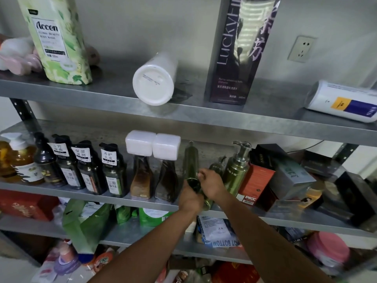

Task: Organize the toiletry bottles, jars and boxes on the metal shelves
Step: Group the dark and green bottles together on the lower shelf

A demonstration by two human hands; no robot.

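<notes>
Both hands meet at the front of the middle metal shelf [114, 196]. My left hand [189, 199] is shut on a slim dark green bottle [191, 160], which tips back so its round base faces me. My right hand [210, 185] is closed around an olive green pump bottle [216, 167] that leans beside it. Left of them stand two brown bottles with white square caps [153, 148] and a row of dark labelled bottles [89, 170]. A taller green bottle with a silver pump [236, 170] stands just right of my hands.
The top shelf holds a green Accen body wash [59, 41], a white bottle on its side [154, 84], a tall purple box [238, 50] and a white bottle lying at the right [342, 103]. Red, grey and black boxes [291, 176] crowd the middle shelf's right. Bags and jars fill the lower shelves.
</notes>
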